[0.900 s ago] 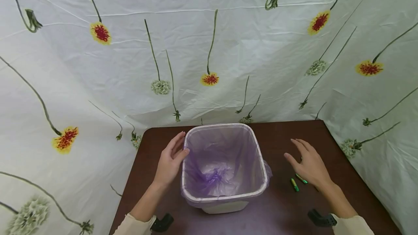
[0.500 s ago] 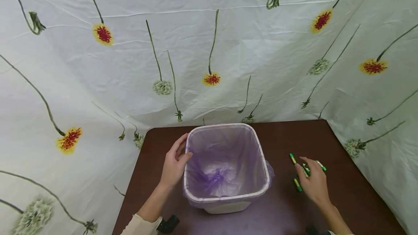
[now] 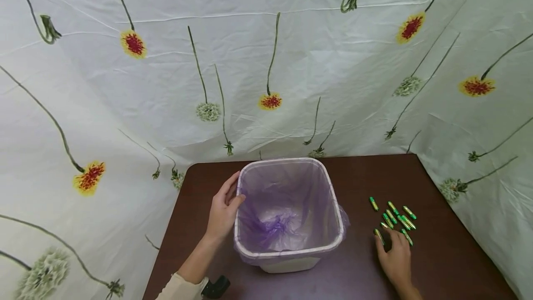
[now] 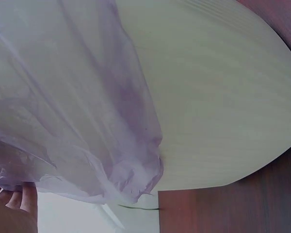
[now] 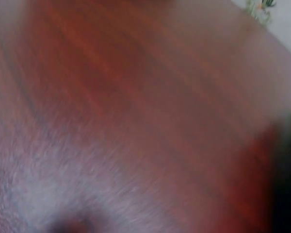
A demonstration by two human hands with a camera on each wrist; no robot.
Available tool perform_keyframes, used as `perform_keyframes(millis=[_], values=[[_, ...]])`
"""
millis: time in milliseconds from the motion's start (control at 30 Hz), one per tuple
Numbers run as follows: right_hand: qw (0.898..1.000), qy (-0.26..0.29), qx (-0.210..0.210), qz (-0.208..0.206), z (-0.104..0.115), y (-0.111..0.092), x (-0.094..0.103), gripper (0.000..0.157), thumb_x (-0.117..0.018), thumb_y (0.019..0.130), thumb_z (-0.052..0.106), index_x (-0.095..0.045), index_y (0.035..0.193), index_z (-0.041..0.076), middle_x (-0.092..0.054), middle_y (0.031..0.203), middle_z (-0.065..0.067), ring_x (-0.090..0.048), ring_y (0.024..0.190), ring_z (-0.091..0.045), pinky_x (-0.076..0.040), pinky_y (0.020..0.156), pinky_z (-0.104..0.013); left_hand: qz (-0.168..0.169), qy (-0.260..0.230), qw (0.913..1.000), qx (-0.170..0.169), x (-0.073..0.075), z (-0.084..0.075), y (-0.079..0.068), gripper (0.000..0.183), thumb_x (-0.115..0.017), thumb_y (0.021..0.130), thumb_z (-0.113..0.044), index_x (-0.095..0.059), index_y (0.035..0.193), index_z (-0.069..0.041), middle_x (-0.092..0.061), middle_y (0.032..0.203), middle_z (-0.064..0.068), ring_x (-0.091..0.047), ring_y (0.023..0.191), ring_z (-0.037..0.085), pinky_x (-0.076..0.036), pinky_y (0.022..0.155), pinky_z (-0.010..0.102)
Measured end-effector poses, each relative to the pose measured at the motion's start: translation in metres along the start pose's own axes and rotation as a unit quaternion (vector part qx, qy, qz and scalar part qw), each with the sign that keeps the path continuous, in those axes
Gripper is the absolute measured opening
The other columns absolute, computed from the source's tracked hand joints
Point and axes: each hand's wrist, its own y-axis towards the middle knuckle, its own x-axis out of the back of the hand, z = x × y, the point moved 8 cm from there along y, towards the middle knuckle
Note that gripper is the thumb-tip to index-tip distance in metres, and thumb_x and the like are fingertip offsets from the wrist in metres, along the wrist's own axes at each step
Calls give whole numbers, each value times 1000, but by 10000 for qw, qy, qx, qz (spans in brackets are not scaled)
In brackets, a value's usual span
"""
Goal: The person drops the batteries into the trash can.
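Observation:
A pale square trash bin (image 3: 287,263), lined with a translucent purple bag (image 3: 276,228), stands upright on the table. At its left side my left hand (image 3: 223,212) holds the rim, thumb over the edge and fingers outside. In the left wrist view those fingers (image 4: 28,198) lie against the bag's overhang. Several small green-and-gold batteries (image 3: 390,216) lie loose to the bin's right. Over their near edge is my right hand (image 3: 395,256), fingers bent downward and thumb apart from them. One battery (image 3: 379,237) lies beside the thumb, between it and the index finger.
The dark brown wooden table (image 3: 350,175) carries the bin and batteries. A white flower-printed cloth (image 3: 250,59) hangs behind and along both sides. A black wrist strap mount (image 3: 216,287) sits on the left wrist. The right wrist view is blurred tabletop.
My right hand has come down and back toward the near side of the batteries, uncovering most of them. The left hand has settled on the bin's rim; the bin has stayed put.

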Motion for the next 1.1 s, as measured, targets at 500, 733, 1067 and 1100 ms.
perform_keyframes(millis=[500,733,1067,1100], values=[[9982,-603,40,6,-6,-3,-3,18,-75,87,-4,-69,103,-10,-61,97,-27,-59,86,-44,-50,70,-59,-3,-8,10000,-54,-2,3,0,58,-52,95,13,-44,153,5,-50,151,23,-50,134,36,-48,97,21],[9980,-612,138,43,-2,-5,-2,20,-75,88,-5,-70,107,-9,-61,97,-25,-58,86,-44,-48,70,-58,-3,-116,9999,45,-1,7,0,58,-51,97,10,-45,153,2,-50,150,23,-51,133,35,-49,96,23],[9987,-440,191,-152,-3,-5,-2,19,-73,90,-6,-69,108,-7,-61,100,-26,-60,87,-45,-48,70,-60,12,-282,9995,174,-1,10,-3,58,-50,99,7,-43,155,-3,-48,153,19,-48,137,32,-48,98,24],[9987,-432,214,-177,-3,-5,-2,19,-73,89,-7,-69,107,-8,-61,99,-27,-60,87,-45,-49,69,-60,23,-280,9994,179,-1,10,-3,58,-50,99,7,-42,155,-3,-48,153,19,-48,137,32,-48,98,24]])
